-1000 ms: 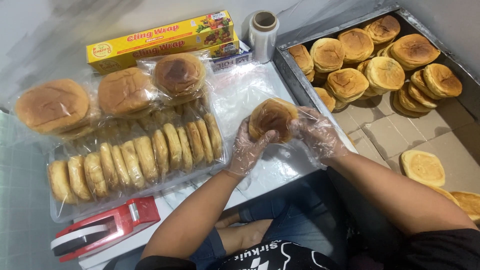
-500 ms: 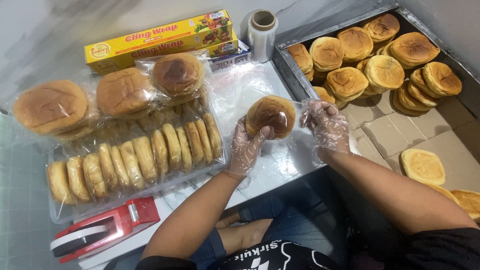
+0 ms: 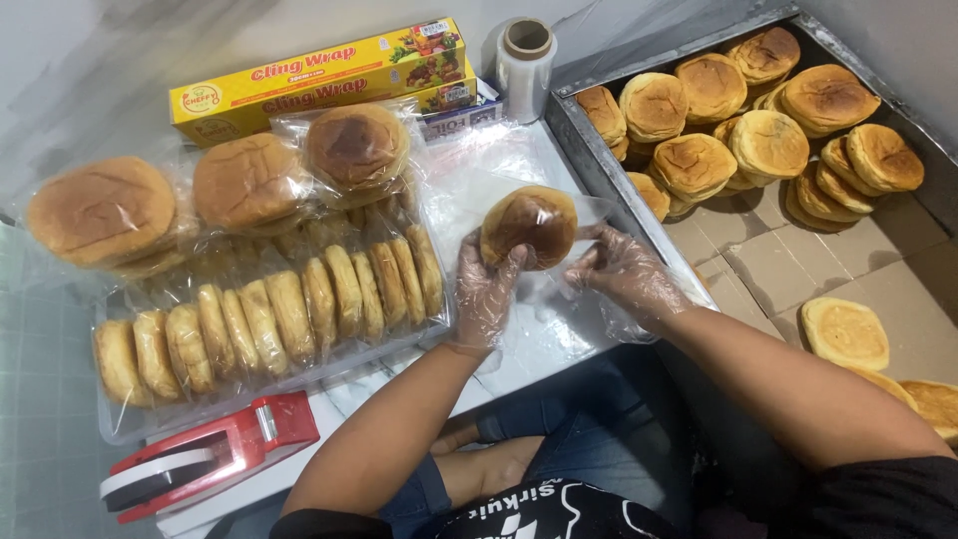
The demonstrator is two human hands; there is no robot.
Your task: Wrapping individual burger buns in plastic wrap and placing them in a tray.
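Starting at your left: your left hand (image 3: 487,291), in a thin clear glove, cups the round bun (image 3: 529,226) from below and from its left side, fingers curled onto the edge. A second ago both of your hands were wrapped close about that bun; now your right hand (image 3: 627,271) has come off it and pinches the clear plastic film (image 3: 595,212) just beside the bun's right edge, fingers narrowed on the sheet rather than on bread. So the bun rests on one hand while the other works the wrap, which reads as the wrapping stage under way.

The bun sits above the white worktop (image 3: 559,329), between the wrapped buns (image 3: 299,299) and the metal tray (image 3: 584,140). Its browned top tilts up toward you; being round, it has no clear long axis, only a flat disc tipped slightly.
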